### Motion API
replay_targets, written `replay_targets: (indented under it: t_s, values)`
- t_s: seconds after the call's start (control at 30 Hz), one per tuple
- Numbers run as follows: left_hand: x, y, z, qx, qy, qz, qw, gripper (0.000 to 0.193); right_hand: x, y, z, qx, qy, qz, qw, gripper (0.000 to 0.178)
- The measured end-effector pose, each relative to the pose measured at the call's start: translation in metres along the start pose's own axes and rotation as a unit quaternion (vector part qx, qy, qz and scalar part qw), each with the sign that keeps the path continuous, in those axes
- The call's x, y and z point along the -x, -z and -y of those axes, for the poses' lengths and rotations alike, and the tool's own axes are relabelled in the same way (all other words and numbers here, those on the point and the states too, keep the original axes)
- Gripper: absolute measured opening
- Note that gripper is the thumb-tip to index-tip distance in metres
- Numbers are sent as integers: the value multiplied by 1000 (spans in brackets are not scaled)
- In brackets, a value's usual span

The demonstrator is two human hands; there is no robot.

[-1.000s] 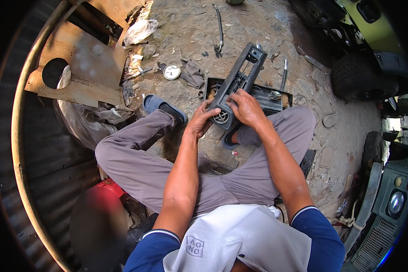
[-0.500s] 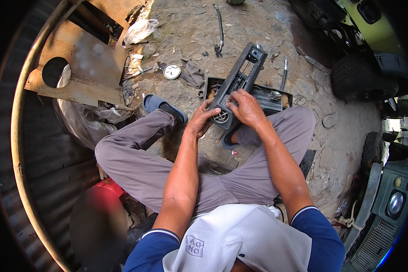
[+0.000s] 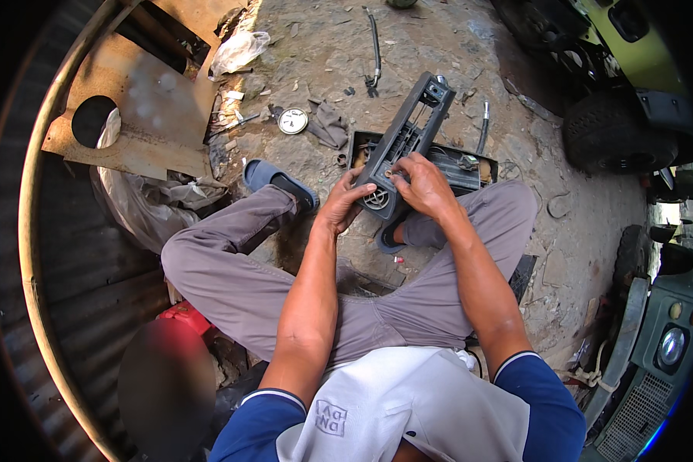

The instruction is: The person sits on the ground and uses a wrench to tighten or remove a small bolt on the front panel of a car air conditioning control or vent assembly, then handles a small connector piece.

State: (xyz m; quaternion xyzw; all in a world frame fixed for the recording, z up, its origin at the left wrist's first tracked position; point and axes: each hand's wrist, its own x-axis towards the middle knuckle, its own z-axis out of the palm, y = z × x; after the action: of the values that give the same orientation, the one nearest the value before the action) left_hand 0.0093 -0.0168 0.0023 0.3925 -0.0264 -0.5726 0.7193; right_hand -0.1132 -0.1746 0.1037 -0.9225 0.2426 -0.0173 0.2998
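Note:
A long black plastic panel (image 3: 410,127), like a piece of a vehicle dashboard, slants away from me between my feet. It has open slots along its length and a round air vent (image 3: 376,199) at its near end. My left hand (image 3: 342,204) grips the near end from the left, thumb beside the vent. On the panel's right side my right hand (image 3: 423,185) has its fingers pinched together against the face, just beyond the vent. Whatever small part lies between those fingertips is hidden. A dark rectangular tray (image 3: 494,171) lies beneath the panel and holds loose parts.
Black hoses (image 3: 375,46) lie on the rough stone ground, near a round white-faced tin (image 3: 292,121) and a grey cloth (image 3: 328,127). A rusty sheet (image 3: 142,108) with a hole stands left, beside a bamboo pole (image 3: 29,231). Vehicle parts, including a tyre (image 3: 620,135), line the right.
My right fingers have shifted slightly at the panel's face, showing a little more of the spot they work on. My left hand and the panel stay in place.

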Motion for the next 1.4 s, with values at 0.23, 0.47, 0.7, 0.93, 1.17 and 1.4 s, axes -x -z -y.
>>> replay_targets:
  t_s: [0.23, 0.47, 0.7, 0.93, 1.17, 1.4]
  values:
    - [-1, 2, 1, -1, 2, 0, 1000, 71, 2, -3, -3, -2, 13, -15, 1000, 26]
    - [0, -1, 0, 1, 0, 2, 1000, 70, 4, -4, -5, 1, 11, -27, 1000, 27]
    - [2, -3, -2, -3, 4, -3, 1000, 70, 6, -1, 0, 5, -14, 10, 1000, 24]
    - [1, -2, -1, -23, -2, 1, 1000, 65, 4, -7, 3, -12, -14, -17, 1000, 23]
    - [-1, 2, 3, -17, -11, 2, 1000, 65, 0, -19, -2, -3, 18, -59, 998, 20]
    - [0, 3, 3, -8, 7, 3, 1000, 71, -4, -20, -4, -20, 36, -76, 996, 21]
